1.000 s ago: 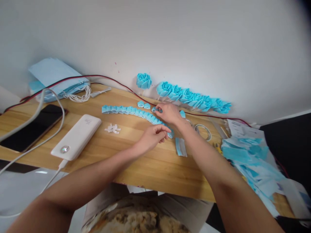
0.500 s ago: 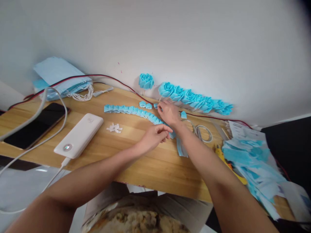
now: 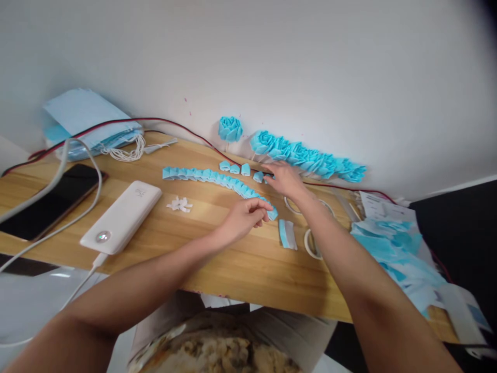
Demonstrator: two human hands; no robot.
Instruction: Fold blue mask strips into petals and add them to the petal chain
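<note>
My left hand (image 3: 248, 217) hovers at the right end of a curved row of folded light-blue petals (image 3: 209, 176). Its index finger reaches forward while the other fingers curl loosely, and nothing shows in its grasp. Further back, my right hand (image 3: 286, 178) is open over several small loose blue pieces, its fingers apart. One loose piece (image 3: 258, 177) lies just left of its thumb; another is partly covered by the fingers, and I cannot tell whether they touch it. A blue-and-white strip (image 3: 287, 234) lies between my forearms, beside a tape roll (image 3: 311, 243).
Blue fabric roses (image 3: 306, 155) line the wall, with a single rose (image 3: 230, 129) to their left. A white power bank (image 3: 122, 217), phone (image 3: 54, 202), stacked blue sheets (image 3: 93, 122) and white cut-out (image 3: 179, 204) occupy the left. Blue scraps (image 3: 392, 254) lie right. A red-black cable (image 3: 202, 139) runs behind.
My right hand has shifted right and its fingers have spread. Small blue pieces that it covered now show at its left. My left hand keeps about the same pose. The view has turned slightly.
</note>
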